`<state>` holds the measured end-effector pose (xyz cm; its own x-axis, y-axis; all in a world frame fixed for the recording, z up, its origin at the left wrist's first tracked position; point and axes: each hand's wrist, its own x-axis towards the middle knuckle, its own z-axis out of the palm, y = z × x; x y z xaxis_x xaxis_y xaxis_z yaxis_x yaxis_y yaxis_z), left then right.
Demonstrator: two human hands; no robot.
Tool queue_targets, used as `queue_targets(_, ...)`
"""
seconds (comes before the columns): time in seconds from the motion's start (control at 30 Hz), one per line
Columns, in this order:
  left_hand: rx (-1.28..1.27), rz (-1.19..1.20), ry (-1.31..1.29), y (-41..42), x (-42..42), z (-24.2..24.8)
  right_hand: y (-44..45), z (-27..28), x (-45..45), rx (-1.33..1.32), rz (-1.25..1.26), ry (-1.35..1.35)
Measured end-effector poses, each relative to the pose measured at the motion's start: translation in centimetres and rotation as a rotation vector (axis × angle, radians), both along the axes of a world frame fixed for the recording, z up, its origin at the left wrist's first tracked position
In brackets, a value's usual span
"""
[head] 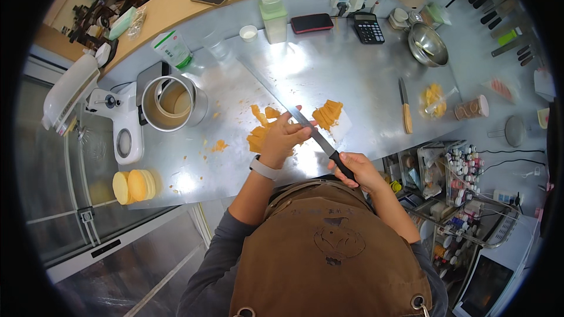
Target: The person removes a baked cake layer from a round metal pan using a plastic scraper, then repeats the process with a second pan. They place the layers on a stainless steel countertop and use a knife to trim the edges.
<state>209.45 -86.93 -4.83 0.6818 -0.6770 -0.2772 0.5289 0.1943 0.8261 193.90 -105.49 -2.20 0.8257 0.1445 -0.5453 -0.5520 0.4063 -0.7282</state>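
My right hand [359,171] grips the black handle of a long cake knife [293,110], whose thin blade slants up and left over the steel worktop [246,171]. My left hand [284,134], with a light band at the wrist, is at the middle of the blade. Its fingertips show beyond the blade and its thumb lies at the near edge; how firmly it holds is unclear. Browned cake trimmings [257,138] lie partly hidden behind my left hand. More trimmings [328,114] sit right of the blade, by a white scraper-like piece [343,128].
Round yellow cake layers [136,186] stand at the left front corner, near a stand mixer [125,119] and nested round cake tins [174,103]. Rightward are a wood-handled knife [405,112], a bag of yellow pieces [433,100] and a steel bowl [427,45]. A phone [312,23] and calculator [369,28] lie at the back.
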Motion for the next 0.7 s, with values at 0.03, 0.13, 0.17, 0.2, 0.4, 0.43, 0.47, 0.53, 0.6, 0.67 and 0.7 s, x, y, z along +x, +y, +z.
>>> queue_targets(0.03, 0.069, 0.037, -0.029, -0.4, -0.1, 0.5, 0.1, -0.1, 0.2, 0.007, 0.015, 0.0)
queue_targets(0.13, 0.17, 0.142, -0.101, -0.7, 0.2, 1.5, 0.1, -0.3, 0.4, -0.012, 0.048, 0.019)
queue_targets(0.17, 0.177, 0.188, -0.097, -0.6, 0.7, 1.6, -0.1, -0.2, 0.3, -0.046, 0.06, 0.009)
queue_targets(0.2, 0.173, 0.232, -0.086, -0.4, 1.5, 1.6, -0.3, -0.2, 0.2, -0.069, 0.075, 0.001)
queue_targets(0.4, 0.035, 0.492, -0.185, 2.2, 10.1, 1.6, -3.0, 0.3, -1.7, -0.134, 0.091, -0.009)
queue_targets(0.43, 0.084, 0.559, -0.164, 3.0, 11.5, 1.6, -3.5, 0.4, -2.0, -0.136, 0.084, -0.006)
queue_targets(0.47, 0.104, 0.603, -0.162, 3.4, 13.0, 1.7, -4.3, 0.5, -2.5, -0.128, 0.105, -0.031)
queue_targets(0.53, -0.073, 0.798, -0.072, 4.1, 15.1, 1.8, -5.9, 0.7, -3.2, -0.147, 0.101, -0.022)
queue_targets(0.6, 0.015, 0.814, -0.114, 3.9, 15.0, 1.7, -7.6, 0.8, -3.8, -0.142, 0.039, -0.037)
queue_targets(0.67, 0.102, 0.584, -0.123, 1.7, 12.9, 1.0, -9.0, 0.8, -3.8, -0.14, -0.026, -0.038)
queue_targets(0.7, 0.188, 0.496, -0.096, 0.5, 11.6, 0.9, -9.5, 0.7, -3.7, -0.125, -0.058, -0.063)
